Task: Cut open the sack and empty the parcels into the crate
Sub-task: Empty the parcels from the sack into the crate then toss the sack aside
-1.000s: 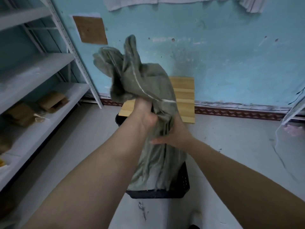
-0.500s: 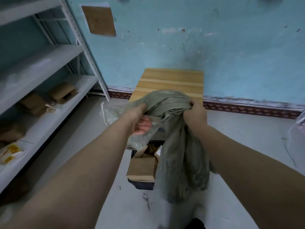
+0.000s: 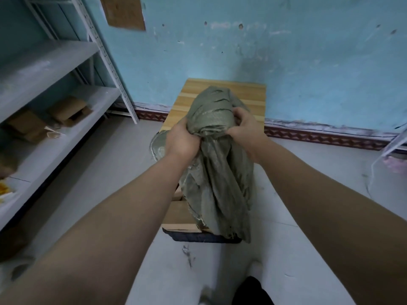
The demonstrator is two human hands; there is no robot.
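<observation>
Both bare arms are reaching out in front of the body and coming together toward the middle. The left hand (image 3: pixel 181 140) is showing its back, its fingers curling out of sight into a bunched fold of the sack (image 3: pixel 220 183). The right hand (image 3: pixel 246 130) is sitting just to the right and a little farther off, thumb and fingers pinching the same bunch. The hands are sitting close together, cloth between them.

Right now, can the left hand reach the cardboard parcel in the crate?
Probably, once freed: the left hand grips the sack, but the parcel lies uncovered below it.
</observation>
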